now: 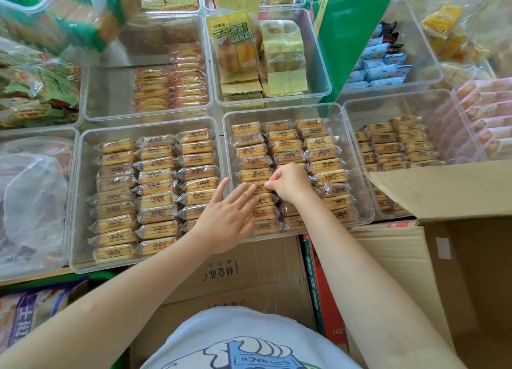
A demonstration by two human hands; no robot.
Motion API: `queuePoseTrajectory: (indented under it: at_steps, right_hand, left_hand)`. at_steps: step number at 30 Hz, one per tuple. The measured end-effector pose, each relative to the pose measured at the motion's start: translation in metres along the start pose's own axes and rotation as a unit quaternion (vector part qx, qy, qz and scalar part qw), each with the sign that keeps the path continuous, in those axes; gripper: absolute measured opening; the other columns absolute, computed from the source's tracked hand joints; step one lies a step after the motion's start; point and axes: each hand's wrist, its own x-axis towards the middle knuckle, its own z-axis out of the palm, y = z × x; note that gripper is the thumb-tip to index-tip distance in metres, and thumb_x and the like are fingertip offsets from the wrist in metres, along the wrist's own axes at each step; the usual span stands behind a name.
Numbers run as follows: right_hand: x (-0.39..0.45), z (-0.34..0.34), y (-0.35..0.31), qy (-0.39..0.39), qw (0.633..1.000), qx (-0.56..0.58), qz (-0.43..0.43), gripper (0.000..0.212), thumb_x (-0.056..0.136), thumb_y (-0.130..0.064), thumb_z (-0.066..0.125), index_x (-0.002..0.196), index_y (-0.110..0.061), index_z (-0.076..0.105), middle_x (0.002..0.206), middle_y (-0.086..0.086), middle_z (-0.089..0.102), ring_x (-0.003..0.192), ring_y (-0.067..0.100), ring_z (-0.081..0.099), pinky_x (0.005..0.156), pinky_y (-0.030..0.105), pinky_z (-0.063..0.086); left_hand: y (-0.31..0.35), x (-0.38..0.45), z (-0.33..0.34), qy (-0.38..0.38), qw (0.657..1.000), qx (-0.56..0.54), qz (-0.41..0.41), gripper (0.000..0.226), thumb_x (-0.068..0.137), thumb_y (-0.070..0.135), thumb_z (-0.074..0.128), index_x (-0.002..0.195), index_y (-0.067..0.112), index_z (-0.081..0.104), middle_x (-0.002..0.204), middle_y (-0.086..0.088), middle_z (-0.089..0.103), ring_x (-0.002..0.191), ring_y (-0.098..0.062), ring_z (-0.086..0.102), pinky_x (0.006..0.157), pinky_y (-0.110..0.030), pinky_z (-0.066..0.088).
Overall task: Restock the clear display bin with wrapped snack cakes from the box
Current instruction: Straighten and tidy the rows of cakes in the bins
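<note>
The right hand [289, 183] is pinching a cake [256, 188] into the bin [357, 158]; the left hand [227, 216], fingers straight, is steadying neighbours, which risk toppling.

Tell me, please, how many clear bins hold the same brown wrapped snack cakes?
3. One bin lies left of the hands, one bin is under both hands, and one bin sits at right, partly hidden by the cardboard box.

Both bare forearms extended forward, hands close together.
Left hand [227, 219]: flat, palm down, fingers straight. Right hand [291, 183]: fingers curled, thumb and fingertips pinched (grip contents not discernible).
</note>
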Motion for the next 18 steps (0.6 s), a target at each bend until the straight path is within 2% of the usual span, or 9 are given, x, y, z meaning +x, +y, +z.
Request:
queuePoseTrajectory:
  at_steps: [3,5,7,10,13,16,18]
  right_hand:
    - [-0.003,0.002,0.005,0.01,0.999,-0.023,-0.024,0.02,0.088,-0.036,0.075,0.095,-0.018,0.078,0.101,0.0,0.072,0.096,0.017,0.066,0.086,0.036,0.055]
    - [-0.01,0.004,0.01,0.03,0.998,-0.044,-0.041,0.027,0.087,-0.043,0.074,0.102,-0.021,0.074,0.107,-0.001,0.058,0.098,0.017,0.059,0.092,0.037,0.05]
    - [-0.017,0.011,0.017,0.072,0.991,-0.088,-0.071,0.037,0.087,-0.049,0.072,0.112,-0.023,0.066,0.113,0.001,0.047,0.101,0.02,0.051,0.097,0.04,0.039]
    - [-0.021,0.018,0.029,0.138,0.975,-0.124,-0.122,0.047,0.087,-0.054,0.069,0.115,-0.019,0.058,0.111,0.003,0.046,0.102,0.023,0.05,0.091,0.039,0.035]
    - [-0.016,0.012,0.029,0.144,0.98,-0.088,-0.105,0.053,0.083,-0.06,0.07,0.114,-0.02,0.055,0.113,0.0,0.045,0.104,0.018,0.046,0.092,0.038,0.035]
    - [-0.006,0.003,0.01,0.109,0.992,0.037,-0.046,0.039,0.089,-0.057,0.064,0.11,-0.024,0.061,0.118,-0.001,0.045,0.109,0.019,0.046,0.102,0.042,0.035]
    - [0.001,0.005,0.002,0.089,0.996,-0.019,-0.026,0.034,0.094,-0.052,0.06,0.109,-0.022,0.065,0.126,0.004,0.049,0.116,0.026,0.051,0.106,0.044,0.032]
  left_hand:
    - [0.001,0.002,-0.004,-0.023,0.999,0.024,0.01,0.081,0.094,0.054,-0.011,0.162,0.019,0.015,0.17,-0.004,0.01,0.157,-0.02,-0.001,0.115,-0.044,-0.032]
    - [0.001,0.002,-0.006,-0.028,0.999,0.029,0.014,0.082,0.093,0.054,-0.012,0.163,0.018,0.013,0.17,-0.006,0.009,0.157,-0.022,-0.001,0.113,-0.042,-0.035]
    - [0.002,0.002,-0.006,-0.024,0.999,0.027,0.016,0.081,0.094,0.054,-0.01,0.162,0.017,0.014,0.169,-0.007,0.012,0.157,-0.022,0.002,0.112,-0.04,-0.036]
    - [0.002,0.003,-0.005,-0.018,0.999,0.028,0.017,0.079,0.096,0.054,-0.008,0.163,0.018,0.015,0.169,-0.007,0.013,0.158,-0.022,0.003,0.111,-0.039,-0.037]
    - [0.0,0.004,-0.001,-0.006,1.0,0.009,0.015,0.077,0.098,0.056,-0.001,0.161,0.018,0.025,0.168,-0.007,0.02,0.157,-0.022,0.01,0.117,-0.042,-0.03]
    - [-0.001,0.007,0.0,0.015,1.0,-0.021,-0.008,0.074,0.098,0.057,0.009,0.155,0.021,0.038,0.166,-0.004,0.028,0.156,-0.021,0.016,0.121,-0.046,-0.021]
    - [0.001,0.008,-0.002,0.024,0.999,-0.038,-0.026,0.071,0.098,0.057,0.012,0.155,0.024,0.039,0.167,-0.003,0.026,0.156,-0.021,0.014,0.122,-0.045,-0.019]
